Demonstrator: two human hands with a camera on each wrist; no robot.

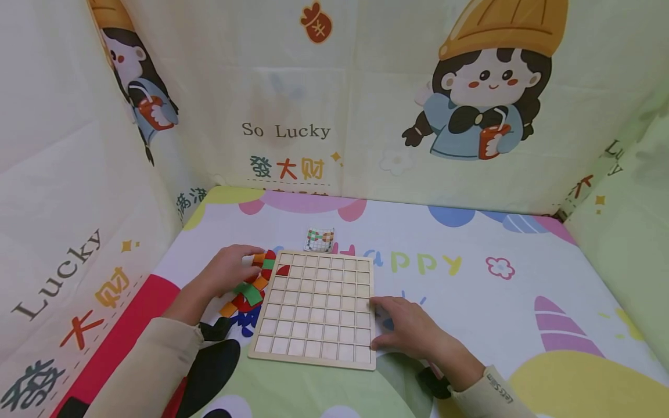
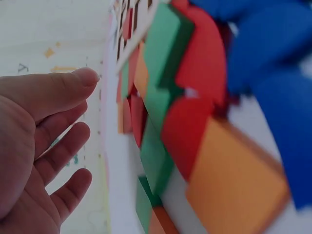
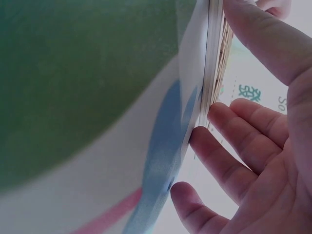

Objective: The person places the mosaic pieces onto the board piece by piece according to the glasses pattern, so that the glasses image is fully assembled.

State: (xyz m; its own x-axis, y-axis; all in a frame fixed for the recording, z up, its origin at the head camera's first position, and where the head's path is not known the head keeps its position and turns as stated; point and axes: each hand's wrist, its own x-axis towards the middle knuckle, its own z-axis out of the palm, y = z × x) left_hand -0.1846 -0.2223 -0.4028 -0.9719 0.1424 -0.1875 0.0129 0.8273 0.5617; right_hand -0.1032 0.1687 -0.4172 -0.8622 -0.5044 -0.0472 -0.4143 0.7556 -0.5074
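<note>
A wooden grid board (image 1: 313, 307) lies on the table, with a red quarter-round piece (image 1: 283, 270) in a cell near its upper left corner. My left hand (image 1: 227, 273) is over the loose coloured pieces along the board's left side. In the left wrist view the thumb and fingers (image 2: 53, 136) are spread apart with nothing between them. Green pieces (image 2: 168, 46), red pieces (image 2: 187, 131), orange squares (image 2: 239, 180) and blue pieces (image 2: 273, 44) lie in a jumble beside that hand. My right hand (image 1: 405, 327) rests its thumb and fingertips against the board's right edge, fingers loosely extended.
Just beyond the board's far edge lies a small card (image 1: 319, 239) with a coloured bow-shaped pattern on a grid. A printed cloth (image 1: 460, 302) covers the table, and patterned fabric walls (image 1: 376, 104) stand at the back and both sides.
</note>
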